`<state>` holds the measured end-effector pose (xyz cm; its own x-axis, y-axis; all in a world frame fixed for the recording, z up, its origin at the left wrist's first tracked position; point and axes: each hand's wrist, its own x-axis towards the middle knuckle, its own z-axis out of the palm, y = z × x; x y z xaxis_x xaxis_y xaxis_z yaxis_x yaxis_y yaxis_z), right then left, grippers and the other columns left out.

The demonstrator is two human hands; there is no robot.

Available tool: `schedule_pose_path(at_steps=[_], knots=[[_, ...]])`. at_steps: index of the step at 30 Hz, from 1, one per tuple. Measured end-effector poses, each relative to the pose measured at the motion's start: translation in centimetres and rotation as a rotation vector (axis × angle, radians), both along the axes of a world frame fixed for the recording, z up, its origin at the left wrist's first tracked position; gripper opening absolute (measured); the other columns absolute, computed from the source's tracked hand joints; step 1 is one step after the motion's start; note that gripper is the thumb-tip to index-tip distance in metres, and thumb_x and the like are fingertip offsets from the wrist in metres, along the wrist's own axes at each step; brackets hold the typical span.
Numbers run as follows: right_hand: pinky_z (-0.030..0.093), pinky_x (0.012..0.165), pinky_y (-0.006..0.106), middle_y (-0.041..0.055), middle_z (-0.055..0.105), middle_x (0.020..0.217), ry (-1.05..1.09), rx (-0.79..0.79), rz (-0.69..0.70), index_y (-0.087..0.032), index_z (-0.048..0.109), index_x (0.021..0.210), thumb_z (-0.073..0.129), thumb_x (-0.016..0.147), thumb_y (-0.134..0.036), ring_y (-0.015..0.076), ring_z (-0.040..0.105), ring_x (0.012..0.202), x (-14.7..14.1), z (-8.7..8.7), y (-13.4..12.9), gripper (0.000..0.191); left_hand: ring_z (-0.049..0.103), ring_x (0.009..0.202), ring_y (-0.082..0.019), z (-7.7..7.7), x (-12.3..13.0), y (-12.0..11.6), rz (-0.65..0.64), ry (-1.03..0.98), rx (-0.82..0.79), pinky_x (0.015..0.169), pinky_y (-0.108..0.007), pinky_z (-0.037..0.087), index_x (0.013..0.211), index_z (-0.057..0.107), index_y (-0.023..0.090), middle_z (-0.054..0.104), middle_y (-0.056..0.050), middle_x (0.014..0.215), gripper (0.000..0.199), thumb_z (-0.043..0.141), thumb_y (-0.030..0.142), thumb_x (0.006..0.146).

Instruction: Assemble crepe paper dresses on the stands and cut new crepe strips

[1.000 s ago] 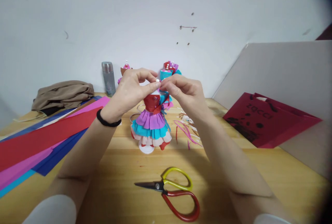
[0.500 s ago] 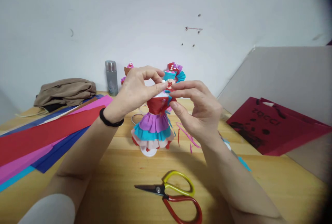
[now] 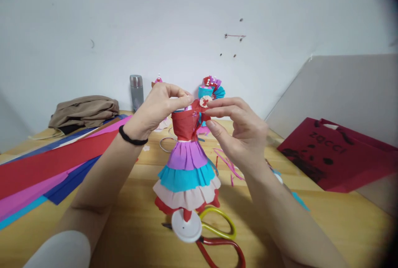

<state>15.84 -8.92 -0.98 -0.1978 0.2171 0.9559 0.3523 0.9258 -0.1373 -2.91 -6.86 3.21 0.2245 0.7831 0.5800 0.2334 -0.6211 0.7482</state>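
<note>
A small dress form (image 3: pixel 189 126) wears a red crepe-paper bodice above a tiered skirt (image 3: pixel 187 177) in purple, turquoise, pale pink and red. My left hand (image 3: pixel 158 108) pinches the neck knob at its top, and the form hangs tilted, its white round base (image 3: pixel 186 226) showing in front of the scissors. Beside the bodice's right edge is my right hand (image 3: pixel 239 129), thumb and fingers apart, fingertips at the red and blue paper trim; I see no firm grip there. The scissors (image 3: pixel 219 241), with one yellow and one red handle, lie partly hidden below the base.
Crepe-paper strips (image 3: pixel 68 152) cover the left, near a brown cloth (image 3: pixel 85 110) and a grey flask (image 3: pixel 137 94). Another dressed form (image 3: pixel 205 90) stands behind. Pink scraps (image 3: pixel 228 161) lie right of the skirt. A red paper bag (image 3: pixel 336 156) leans at the right.
The dress form has come up off the table and nearer to me, its base tipping forward over the scissors. My left hand still pinches its top; my right hand stays beside the bodice.
</note>
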Motion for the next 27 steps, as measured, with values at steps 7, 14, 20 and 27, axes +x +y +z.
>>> schedule_pose_path(at_steps=[7, 14, 20, 27], knots=[[0.054, 0.090, 0.047, 0.0067, 0.069, 0.099, 0.005, 0.024, -0.025, -0.025, 0.070, 0.089, 0.067, 0.085, -0.016, 0.0243, 0.066, 0.096, -0.1, 0.0, -0.2, 0.010, 0.067, 0.088, -0.022, -0.1, 0.4, 0.0, 0.024, 0.025, 0.012, 0.085, -0.035, 0.051, 0.061, 0.062, 0.014, 0.074, -0.009, 0.088, 0.022, 0.068, 0.031, 0.074], [0.054, 0.091, 0.048, 0.0064, 0.070, 0.100, -0.002, -0.028, -0.007, -0.026, 0.069, 0.094, 0.066, 0.086, -0.017, 0.0250, 0.066, 0.101, 0.0, -0.2, 0.3, 0.012, 0.068, 0.087, -0.020, -0.2, 0.5, -0.1, -0.015, 0.008, 0.058, 0.083, -0.032, 0.053, 0.062, 0.059, 0.016, 0.074, -0.008, 0.090, 0.020, 0.067, 0.030, 0.074], [0.055, 0.087, 0.046, 0.0078, 0.071, 0.104, -0.009, -0.057, 0.001, -0.025, 0.070, 0.098, 0.063, 0.089, -0.023, 0.0254, 0.065, 0.106, 0.1, -0.3, 0.3, 0.012, 0.069, 0.089, -0.020, -0.2, 0.7, -0.7, -0.084, 0.005, 0.105, 0.085, -0.032, 0.054, 0.064, 0.060, 0.016, 0.074, -0.009, 0.095, 0.020, 0.067, 0.029, 0.077], [0.055, 0.087, 0.046, 0.0072, 0.071, 0.100, 0.052, -0.036, 0.035, -0.024, 0.070, 0.093, 0.064, 0.089, -0.023, 0.0243, 0.066, 0.101, 0.1, -0.3, 0.3, 0.007, 0.068, 0.095, -0.022, 0.0, 0.6, -1.4, -0.053, 0.009, 0.146, 0.091, -0.036, 0.054, 0.066, 0.060, 0.016, 0.074, -0.009, 0.099, 0.023, 0.070, 0.033, 0.076]])
